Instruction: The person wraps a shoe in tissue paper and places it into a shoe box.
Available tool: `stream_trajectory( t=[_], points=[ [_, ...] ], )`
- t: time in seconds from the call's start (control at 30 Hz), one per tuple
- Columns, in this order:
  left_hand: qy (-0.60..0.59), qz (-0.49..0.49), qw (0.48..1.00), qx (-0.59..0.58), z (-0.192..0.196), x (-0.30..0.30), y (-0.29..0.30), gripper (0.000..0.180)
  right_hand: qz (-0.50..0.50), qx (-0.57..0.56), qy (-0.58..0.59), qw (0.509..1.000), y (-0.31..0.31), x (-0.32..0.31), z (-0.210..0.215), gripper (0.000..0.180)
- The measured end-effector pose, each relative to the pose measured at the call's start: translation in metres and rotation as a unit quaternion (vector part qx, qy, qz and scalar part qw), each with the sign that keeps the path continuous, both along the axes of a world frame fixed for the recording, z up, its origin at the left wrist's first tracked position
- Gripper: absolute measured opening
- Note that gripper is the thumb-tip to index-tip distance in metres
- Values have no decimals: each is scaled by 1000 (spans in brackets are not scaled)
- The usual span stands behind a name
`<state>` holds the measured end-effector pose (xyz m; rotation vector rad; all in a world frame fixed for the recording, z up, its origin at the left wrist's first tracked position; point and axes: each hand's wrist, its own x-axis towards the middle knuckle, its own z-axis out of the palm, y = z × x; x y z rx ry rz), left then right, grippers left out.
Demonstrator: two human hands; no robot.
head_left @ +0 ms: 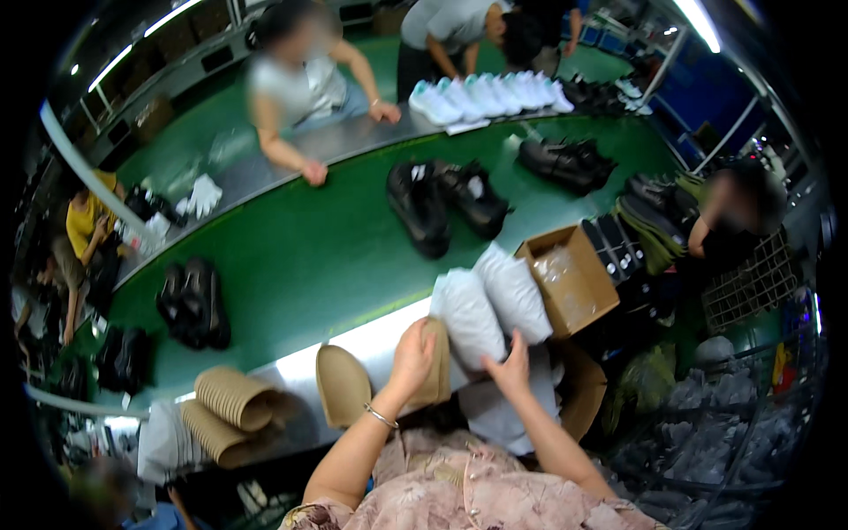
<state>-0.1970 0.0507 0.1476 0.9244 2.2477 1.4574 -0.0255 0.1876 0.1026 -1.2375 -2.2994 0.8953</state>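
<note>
My left hand (412, 360) is closed on the edge of a tan moulded-pulp shoe insert (436, 380), just left of two white wrapped bundles. The left bundle (466, 309) and the right bundle (517, 291) lean side by side at the table's near edge. My right hand (511, 367) grips their lower ends, its thumb against the left one and its fingers by the right one. What is inside the wrapping is hidden. Another tan insert (343, 386) lies on the metal edge strip, left of my left hand.
Stacks of nested tan inserts (231, 402) lie at near left. Pairs of black shoes (420, 212) stand on the green belt (291, 265). An open cardboard box (574, 287) with clear plastic sits right of the bundles. Across the belt, people stand near white shoes (486, 95).
</note>
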Motion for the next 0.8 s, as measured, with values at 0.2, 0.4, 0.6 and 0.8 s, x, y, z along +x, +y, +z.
stream_trajectory(
  t=[0.2, 0.4, 0.6, 0.8],
  points=[
    [-138, -86, 983, -87, -36, 5, 62, 52, -24, -116, 130, 984, -8, 0, -39, 90],
    [-180, -54, 980, -63, -56, 18, 75, 65, -52, 62, -12, 997, -22, -10, 2, 75],
    [-306, 12, 950, 59, 1, 15, 79, 68, -78, 40, 137, 987, -26, -13, 61, 73],
    [-630, -66, 718, 289, 38, -22, 77, 57, 22, -188, 208, 960, -13, -31, 106, 65]
  ],
)
